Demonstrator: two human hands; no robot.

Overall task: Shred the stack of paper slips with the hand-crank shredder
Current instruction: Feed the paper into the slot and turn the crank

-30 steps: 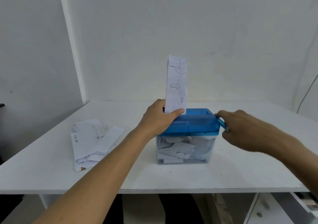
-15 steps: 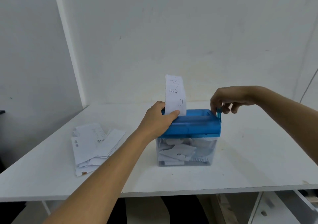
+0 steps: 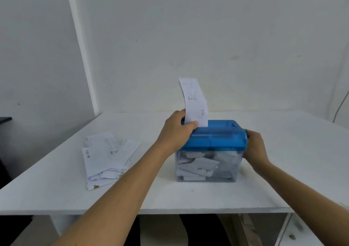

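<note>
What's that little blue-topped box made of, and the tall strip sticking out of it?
The blue top looks like moulded plastic, glossy and slightly translucent, with rounded edges. The bin under it seems to be clear plastic: white scraps show through its walls. The strip is thin paper: it curves as it stands and bears handwriting.

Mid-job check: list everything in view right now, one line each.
shredder: one, blue top on clear bin, table centre
paper slip: one, white, upright in shredder slot
cut paper: several pieces, white, inside bin
stack of slips: one, white, left of shredder
table: one, white, under everything
cable: one, pale, far right wall
left hand: one, pinches paper slip at slot
right hand: one, grip on crank, hidden, shredder's right end
</note>
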